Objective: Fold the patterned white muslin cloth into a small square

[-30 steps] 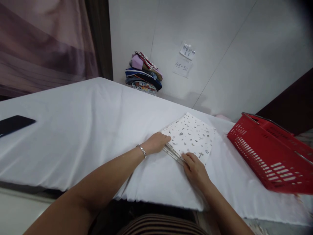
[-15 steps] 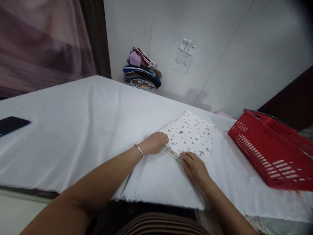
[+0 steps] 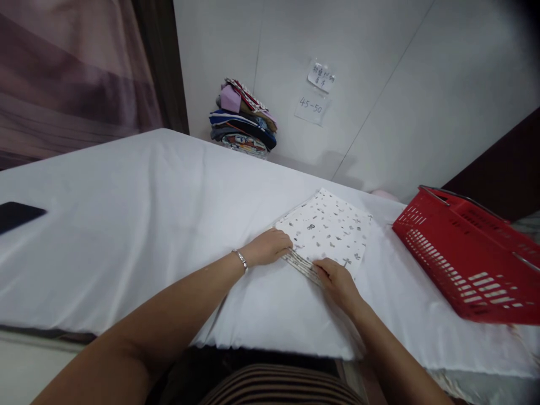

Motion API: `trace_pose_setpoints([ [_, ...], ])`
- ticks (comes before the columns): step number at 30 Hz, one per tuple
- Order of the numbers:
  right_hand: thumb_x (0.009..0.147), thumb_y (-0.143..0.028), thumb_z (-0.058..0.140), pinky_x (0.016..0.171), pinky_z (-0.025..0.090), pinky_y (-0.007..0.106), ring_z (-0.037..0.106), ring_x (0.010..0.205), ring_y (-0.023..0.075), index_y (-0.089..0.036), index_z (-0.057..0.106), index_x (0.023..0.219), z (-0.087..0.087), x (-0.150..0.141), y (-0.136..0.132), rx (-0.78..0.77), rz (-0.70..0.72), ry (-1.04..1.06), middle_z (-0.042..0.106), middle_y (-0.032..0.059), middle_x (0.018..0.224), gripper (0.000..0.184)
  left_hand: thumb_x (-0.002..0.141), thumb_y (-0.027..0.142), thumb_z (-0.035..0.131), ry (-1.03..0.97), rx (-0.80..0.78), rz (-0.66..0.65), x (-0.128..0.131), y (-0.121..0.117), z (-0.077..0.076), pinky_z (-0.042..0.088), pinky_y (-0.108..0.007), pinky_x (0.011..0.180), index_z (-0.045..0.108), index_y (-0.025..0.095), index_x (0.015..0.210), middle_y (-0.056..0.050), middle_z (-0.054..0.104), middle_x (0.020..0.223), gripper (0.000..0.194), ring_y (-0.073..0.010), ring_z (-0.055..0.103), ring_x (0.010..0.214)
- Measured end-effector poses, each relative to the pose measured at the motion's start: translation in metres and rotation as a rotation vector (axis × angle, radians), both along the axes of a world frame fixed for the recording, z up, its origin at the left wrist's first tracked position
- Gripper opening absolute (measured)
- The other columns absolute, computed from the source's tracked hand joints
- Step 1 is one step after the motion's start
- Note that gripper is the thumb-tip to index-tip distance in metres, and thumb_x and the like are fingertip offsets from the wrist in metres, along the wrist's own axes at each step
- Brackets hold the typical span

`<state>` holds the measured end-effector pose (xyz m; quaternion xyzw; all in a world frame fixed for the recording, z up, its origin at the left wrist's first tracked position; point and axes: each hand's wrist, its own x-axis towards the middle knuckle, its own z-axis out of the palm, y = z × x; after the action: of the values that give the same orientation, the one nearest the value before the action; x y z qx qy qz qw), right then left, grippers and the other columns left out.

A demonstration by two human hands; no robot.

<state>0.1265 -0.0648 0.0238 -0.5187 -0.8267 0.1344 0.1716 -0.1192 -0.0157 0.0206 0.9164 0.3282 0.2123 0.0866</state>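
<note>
We've got a dark flat thing [image 3: 20,216] far left on the desk [image 3: 169,225], then our left hand [image 3: 273,246], fingers gripping the folded printed cloth [image 3: 327,225] lying there, our right hand [image 3: 337,279] pinching its near edge. Rightmost, a red basket [image 3: 481,247]; can't see inside.

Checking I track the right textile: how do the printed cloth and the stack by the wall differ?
The printed cloth is white with small motifs; the stack mixes blue, lilac and red. Left hand and right hand touch the cloth; neither touches the stack. Both show layers.
</note>
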Motion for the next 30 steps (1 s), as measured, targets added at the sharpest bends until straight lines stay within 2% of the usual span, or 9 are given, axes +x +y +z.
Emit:
trace_pose_setpoints([
  [7,0.090,-0.030,0.035,0.074,0.045,0.031,0.058,0.086,0.0191,-0.022,0.062,0.098,-0.009,0.001,-0.001,0.082,-0.011,-0.012,0.065,0.0043,0.092,0.029,0.089,0.020,0.039,0.034,0.008,0.092,0.007,-0.002,0.003,0.038,-0.028,0.076,0.050,0.018,0.082,0.000,0.059,0.082,0.013,-0.0123,0.052,0.071],
  [11,0.090,-0.030,0.034,0.074,0.044,0.031,0.058,0.087,0.0193,-0.023,0.059,0.102,-0.009,0.001,-0.002,0.110,-0.023,-0.027,0.065,0.0043,0.096,0.028,0.086,0.011,0.039,0.060,0.080,0.066,0.010,-0.004,0.002,0.037,-0.028,0.078,0.052,0.019,0.081,-0.001,0.060,0.101,0.017,-0.0131,0.054,0.084],
  [14,0.090,-0.030,0.033,0.070,0.043,0.030,0.058,0.081,0.0184,-0.023,0.058,0.099,-0.006,-0.002,-0.004,0.088,-0.048,-0.043,0.065,0.0035,0.091,0.027,0.085,0.011,0.043,0.093,0.119,0.015,0.012,-0.006,-0.001,0.036,-0.029,0.084,0.056,0.020,0.081,-0.001,0.058,0.113,0.015,-0.0150,0.052,0.099],
  [19,0.089,-0.027,0.035,0.068,0.041,0.028,0.056,0.077,0.0173,-0.023,0.058,0.092,-0.003,-0.004,-0.005,0.076,-0.058,-0.048,0.064,0.0026,0.087,0.024,0.088,0.022,0.045,0.101,0.117,-0.006,0.014,-0.007,-0.005,0.035,-0.030,0.088,0.059,0.021,0.084,-0.001,0.057,0.117,0.014,-0.0153,0.050,0.104],
  [22,0.089,-0.027,0.035,0.067,0.039,0.028,0.056,0.077,0.0172,-0.023,0.057,0.090,-0.003,-0.004,-0.005,0.080,-0.054,-0.056,0.064,0.0021,0.085,0.023,0.089,0.019,0.041,0.111,0.098,0.020,0.017,-0.006,-0.008,0.035,-0.029,0.087,0.059,0.020,0.084,-0.001,0.057,0.117,0.019,-0.0149,0.050,0.103],
  [26,0.089,-0.026,0.035,0.066,0.039,0.027,0.055,0.075,0.0169,-0.023,0.057,0.087,-0.003,-0.006,-0.005,0.088,-0.050,-0.072,0.063,0.0016,0.083,0.022,0.090,0.014,0.034,0.095,0.109,0.051,0.022,-0.008,-0.012,0.036,-0.028,0.087,0.056,0.018,0.097,-0.003,0.057,0.115,0.023,-0.0143,0.049,0.102],
  [30,0.089,-0.024,0.036,0.066,0.039,0.028,0.055,0.075,0.0171,-0.023,0.056,0.090,-0.001,-0.007,-0.007,0.094,-0.047,-0.079,0.063,0.0020,0.084,0.020,0.083,0.005,0.038,0.153,0.183,0.026,0.022,-0.013,-0.007,0.035,-0.029,0.089,0.056,0.015,0.088,-0.007,0.053,0.116,0.021,-0.0174,0.046,0.106],
])
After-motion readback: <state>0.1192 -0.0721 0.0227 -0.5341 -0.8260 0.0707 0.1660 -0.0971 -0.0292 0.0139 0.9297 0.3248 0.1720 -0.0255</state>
